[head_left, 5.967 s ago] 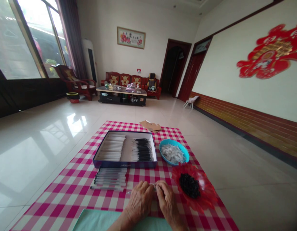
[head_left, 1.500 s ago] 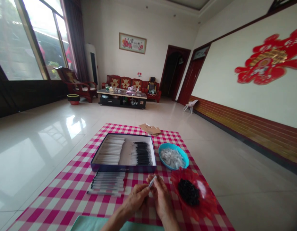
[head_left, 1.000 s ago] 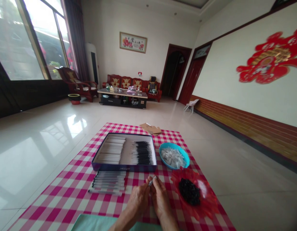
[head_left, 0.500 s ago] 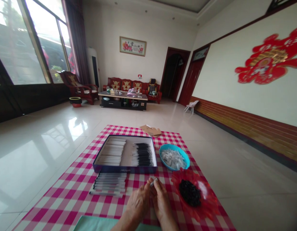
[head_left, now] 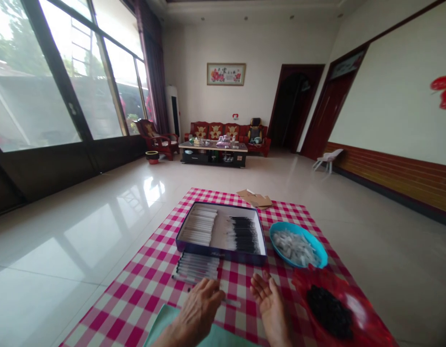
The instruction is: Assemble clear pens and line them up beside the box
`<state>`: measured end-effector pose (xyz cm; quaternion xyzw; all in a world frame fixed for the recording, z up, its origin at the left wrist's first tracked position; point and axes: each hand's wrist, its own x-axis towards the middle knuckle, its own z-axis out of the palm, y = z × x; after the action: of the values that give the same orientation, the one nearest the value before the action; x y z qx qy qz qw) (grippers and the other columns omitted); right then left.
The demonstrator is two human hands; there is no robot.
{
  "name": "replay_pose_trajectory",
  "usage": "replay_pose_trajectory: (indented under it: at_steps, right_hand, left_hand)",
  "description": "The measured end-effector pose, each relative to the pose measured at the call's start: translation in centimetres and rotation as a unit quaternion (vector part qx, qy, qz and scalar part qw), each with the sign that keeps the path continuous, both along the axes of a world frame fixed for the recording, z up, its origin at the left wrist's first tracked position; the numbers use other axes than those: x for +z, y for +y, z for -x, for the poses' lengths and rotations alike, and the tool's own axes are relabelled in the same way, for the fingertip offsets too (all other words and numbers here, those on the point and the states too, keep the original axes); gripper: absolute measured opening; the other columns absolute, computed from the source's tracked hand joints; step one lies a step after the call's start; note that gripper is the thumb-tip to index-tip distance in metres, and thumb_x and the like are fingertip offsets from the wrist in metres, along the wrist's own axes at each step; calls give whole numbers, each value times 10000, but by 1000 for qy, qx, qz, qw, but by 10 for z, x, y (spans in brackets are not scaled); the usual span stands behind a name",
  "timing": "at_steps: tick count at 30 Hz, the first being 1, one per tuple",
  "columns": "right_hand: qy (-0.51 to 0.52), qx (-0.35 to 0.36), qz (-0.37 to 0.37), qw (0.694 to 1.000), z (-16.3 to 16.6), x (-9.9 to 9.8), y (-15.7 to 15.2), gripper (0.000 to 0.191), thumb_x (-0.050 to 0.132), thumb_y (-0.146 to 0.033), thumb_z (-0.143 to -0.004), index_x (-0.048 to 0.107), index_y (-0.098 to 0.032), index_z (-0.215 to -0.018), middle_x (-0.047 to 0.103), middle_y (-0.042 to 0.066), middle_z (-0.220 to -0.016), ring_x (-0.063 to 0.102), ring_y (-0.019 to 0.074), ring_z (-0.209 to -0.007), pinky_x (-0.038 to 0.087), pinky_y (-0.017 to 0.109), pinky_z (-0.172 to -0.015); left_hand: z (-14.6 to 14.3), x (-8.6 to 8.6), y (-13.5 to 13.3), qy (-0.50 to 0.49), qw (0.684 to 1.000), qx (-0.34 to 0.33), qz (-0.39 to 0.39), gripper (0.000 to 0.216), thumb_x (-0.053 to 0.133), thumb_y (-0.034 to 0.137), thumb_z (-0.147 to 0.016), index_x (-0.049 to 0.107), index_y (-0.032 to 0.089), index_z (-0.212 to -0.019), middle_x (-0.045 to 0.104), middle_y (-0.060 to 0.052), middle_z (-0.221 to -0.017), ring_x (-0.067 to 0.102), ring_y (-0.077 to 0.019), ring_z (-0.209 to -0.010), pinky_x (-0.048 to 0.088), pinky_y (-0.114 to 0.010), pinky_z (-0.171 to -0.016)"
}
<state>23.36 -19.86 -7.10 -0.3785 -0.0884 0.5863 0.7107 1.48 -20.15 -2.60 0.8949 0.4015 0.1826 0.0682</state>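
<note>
My left hand (head_left: 197, 313) is palm down and relaxed, fingers loosely out, grasping nothing that I can see. My right hand (head_left: 269, 306) is palm up and open, its fingers spread and empty. Between them, a thin pen (head_left: 233, 302) lies on the checked cloth (head_left: 136, 301), one end running under my left hand; I can't tell whether my fingers touch it.

Just ahead, a row of pens (head_left: 196, 267) lies side by side against a dark blue box (head_left: 223, 255), which holds white sticks (head_left: 196, 229) and black-tipped sticks (head_left: 243, 234). To my right are a blue bowl (head_left: 319, 250) of whitish bits (head_left: 293, 248) and a red plate (head_left: 367, 327) heaped with black bits (head_left: 329, 312). A green towel (head_left: 165, 323) lies under my left wrist, and flattened cardboard (head_left: 255, 198) lies beyond the box. Far ahead stand a coffee table (head_left: 213, 147) and a red sofa (head_left: 216, 130).
</note>
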Motion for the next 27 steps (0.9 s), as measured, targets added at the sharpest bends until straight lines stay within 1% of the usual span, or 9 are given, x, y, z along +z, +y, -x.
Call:
replay_pose_trajectory:
  at_steps: [4, 6, 8, 12, 16, 18, 21, 23, 27]
  right_hand:
    - [-12, -3, -4, 1000, 2, 4, -1, 474, 791, -426, -604, 612, -185, -971, 753, 60, -845, 698, 185, -799, 536, 302, -725]
    - [-16, -2, -7, 1000, 3, 5, -1, 467, 794, -421, -606, 621, -181, -968, 752, 61, -837, 696, 182, -789, 539, 299, -715]
    - [-20, -1, -10, 1000, 3, 5, -1, 470, 799, -416, -605, 626, -181, -973, 751, 61, -830, 695, 181, -781, 541, 297, -706]
    - [-23, 0, -12, 1000, 3, 6, -2, 473, 804, -410, -602, 635, -180, -979, 749, 59, -824, 694, 182, -772, 545, 304, -699]
    - [-24, 1, -9, 1000, 3, 8, -3, 469, 806, -414, -600, 639, -184, -974, 748, 49, -810, 688, 172, -768, 543, 290, -699]
    - [-26, 3, -8, 1000, 3, 8, -4, 469, 808, -422, -597, 641, -187, -966, 747, 45, -799, 684, 166, -763, 540, 280, -697]
    - [-35, 5, -7, 999, 4, 8, -4, 463, 804, -430, -602, 643, -188, -962, 744, 39, -785, 680, 161, -756, 536, 269, -689]
    - [-43, 5, -6, 999, 5, 8, -4, 460, 796, -437, -613, 642, -187, -967, 742, 37, -781, 678, 160, -754, 534, 268, -687]
    - [-53, 7, -7, 999, 6, 8, -3, 480, 792, -448, -619, 634, -183, -987, 743, 39, -787, 676, 162, -760, 533, 272, -695]
  left_hand:
    - [44, -7, 4, -21, 999, 2, -35, 206, 392, 136, -920, 587, 204, -923, 580, -72, -1061, 535, -195, -915, 470, -304, -754]
    - [57, -15, 8, -22, 998, 16, -51, 238, 386, 122, -912, 602, 211, -956, 582, -79, -1078, 539, -205, -937, 485, -319, -772]
    - [65, -21, 12, -22, 997, 34, -66, 273, 385, 106, -901, 606, 224, -1008, 582, -80, -1091, 545, -209, -959, 497, -322, -783]
    - [69, -28, 18, -23, 993, 67, -99, 268, 421, 129, -894, 604, 236, -1058, 569, -84, -1136, 546, -213, -1003, 515, -302, -773]
    - [73, -27, 18, -22, 989, 93, -109, 211, 434, 181, -905, 628, 224, -972, 581, -87, -1093, 559, -216, -944, 524, -281, -673]
    - [75, -25, 16, -26, 989, 103, -101, 241, 404, 177, -918, 638, 233, -933, 581, -78, -1093, 562, -206, -923, 524, -274, -664]
    - [75, -24, 12, -41, 990, 109, -78, 268, 395, 175, -928, 639, 272, -981, 587, -55, -1091, 562, -192, -928, 524, -257, -683]
    - [72, -25, 11, -51, 990, 115, -64, 272, 400, 184, -931, 636, 292, -1012, 598, -46, -1052, 564, -189, -918, 522, -243, -670]
    - [63, -28, 14, -51, 991, 116, -46, 262, 404, 198, -933, 648, 295, -938, 599, -40, -948, 564, -184, -872, 510, -236, -658]
